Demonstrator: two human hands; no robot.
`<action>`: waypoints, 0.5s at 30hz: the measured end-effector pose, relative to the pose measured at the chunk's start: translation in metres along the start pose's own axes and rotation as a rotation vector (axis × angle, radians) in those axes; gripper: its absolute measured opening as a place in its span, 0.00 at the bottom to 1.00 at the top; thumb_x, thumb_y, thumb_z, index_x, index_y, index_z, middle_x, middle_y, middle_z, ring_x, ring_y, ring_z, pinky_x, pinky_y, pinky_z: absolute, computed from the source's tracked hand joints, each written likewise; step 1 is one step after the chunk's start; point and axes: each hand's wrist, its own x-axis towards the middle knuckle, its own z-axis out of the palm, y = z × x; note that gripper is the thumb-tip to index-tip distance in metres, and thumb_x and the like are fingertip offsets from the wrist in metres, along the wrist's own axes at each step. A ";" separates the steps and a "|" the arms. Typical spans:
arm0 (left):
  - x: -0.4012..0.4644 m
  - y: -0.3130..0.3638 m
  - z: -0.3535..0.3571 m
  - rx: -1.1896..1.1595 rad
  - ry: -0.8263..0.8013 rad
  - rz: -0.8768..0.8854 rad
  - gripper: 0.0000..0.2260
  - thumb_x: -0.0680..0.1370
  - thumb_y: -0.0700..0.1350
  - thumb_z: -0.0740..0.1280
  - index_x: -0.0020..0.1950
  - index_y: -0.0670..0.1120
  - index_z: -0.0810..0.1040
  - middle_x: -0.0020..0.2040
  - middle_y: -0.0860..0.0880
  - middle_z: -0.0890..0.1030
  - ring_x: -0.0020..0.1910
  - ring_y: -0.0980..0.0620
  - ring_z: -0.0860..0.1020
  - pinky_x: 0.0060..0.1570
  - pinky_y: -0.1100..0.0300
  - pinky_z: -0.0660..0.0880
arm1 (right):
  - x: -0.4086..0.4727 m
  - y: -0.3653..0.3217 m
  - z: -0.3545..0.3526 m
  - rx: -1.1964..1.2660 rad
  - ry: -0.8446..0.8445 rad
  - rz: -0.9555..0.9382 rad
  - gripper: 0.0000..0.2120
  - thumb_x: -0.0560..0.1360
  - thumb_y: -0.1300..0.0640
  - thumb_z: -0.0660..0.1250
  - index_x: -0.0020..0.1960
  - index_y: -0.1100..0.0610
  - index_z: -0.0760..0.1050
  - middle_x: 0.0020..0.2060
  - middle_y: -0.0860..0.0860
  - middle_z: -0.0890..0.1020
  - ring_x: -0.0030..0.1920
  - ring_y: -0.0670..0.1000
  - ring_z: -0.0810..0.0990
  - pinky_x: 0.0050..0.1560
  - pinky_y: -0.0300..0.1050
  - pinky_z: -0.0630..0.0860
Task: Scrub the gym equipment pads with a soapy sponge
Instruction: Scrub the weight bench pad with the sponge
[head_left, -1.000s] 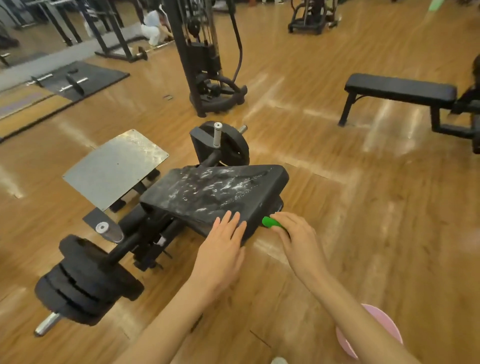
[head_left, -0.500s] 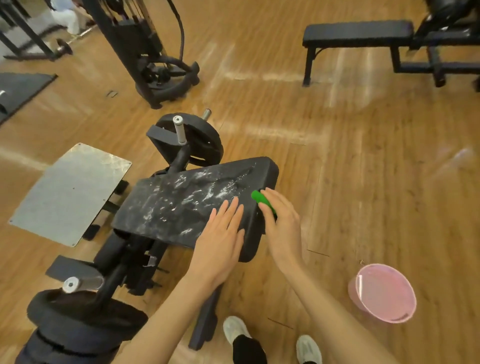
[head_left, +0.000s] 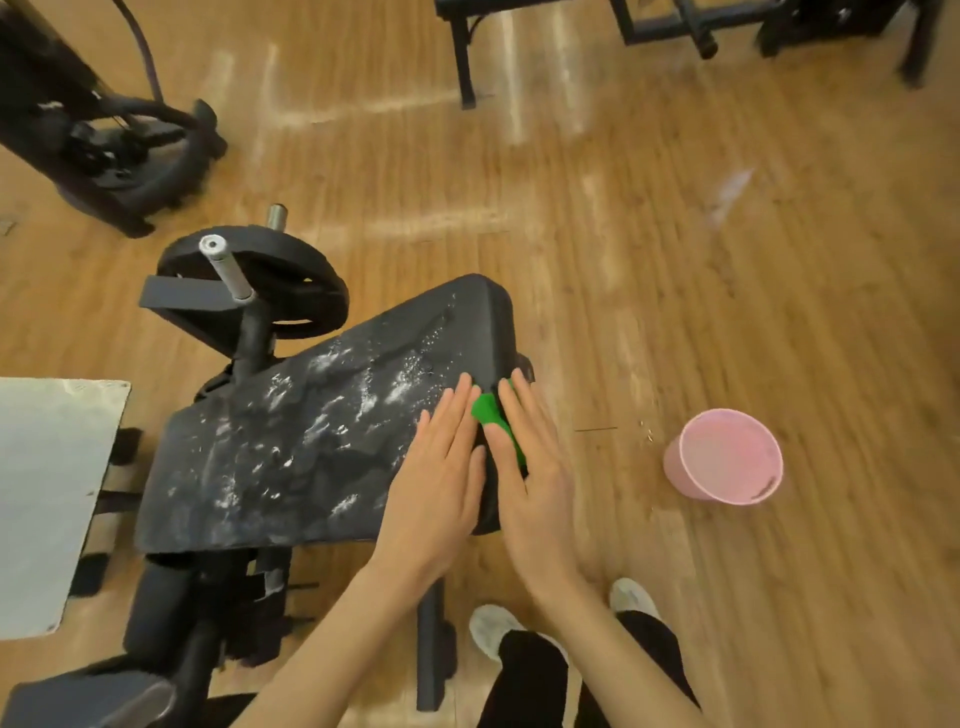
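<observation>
Now my right hand (head_left: 535, 467) has slid the green sponge (head_left: 493, 418) up from the side of the black pad (head_left: 311, 441) onto its top corner, and my view has tipped down so my shoes (head_left: 493, 626) show at six o'clock. My fingers lie straight and flat, pressing the sponge down; it peeks out at eleven o'clock from that palm. My left hand (head_left: 441, 483) rests flat on the soapy pad just beside it. At three o'clock stands a pink bucket (head_left: 722, 493).
</observation>
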 end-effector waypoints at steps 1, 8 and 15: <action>0.000 0.000 0.001 -0.013 0.006 0.001 0.25 0.84 0.49 0.44 0.81 0.44 0.53 0.82 0.49 0.51 0.80 0.55 0.49 0.78 0.56 0.46 | -0.011 0.002 -0.001 0.013 0.004 0.014 0.21 0.82 0.52 0.57 0.75 0.49 0.63 0.75 0.40 0.63 0.76 0.40 0.56 0.76 0.51 0.58; 0.001 0.004 0.001 -0.070 0.028 -0.003 0.24 0.85 0.47 0.47 0.81 0.45 0.51 0.82 0.51 0.50 0.80 0.55 0.50 0.78 0.58 0.46 | 0.047 -0.003 0.003 0.019 0.012 0.022 0.20 0.83 0.55 0.58 0.74 0.52 0.65 0.74 0.43 0.64 0.75 0.40 0.56 0.75 0.49 0.58; -0.001 0.000 0.002 -0.079 0.007 0.000 0.23 0.85 0.46 0.48 0.81 0.45 0.52 0.82 0.50 0.52 0.80 0.51 0.52 0.78 0.54 0.47 | -0.023 0.008 -0.008 -0.003 -0.117 -0.039 0.24 0.82 0.59 0.59 0.76 0.49 0.58 0.76 0.39 0.57 0.77 0.43 0.51 0.75 0.60 0.56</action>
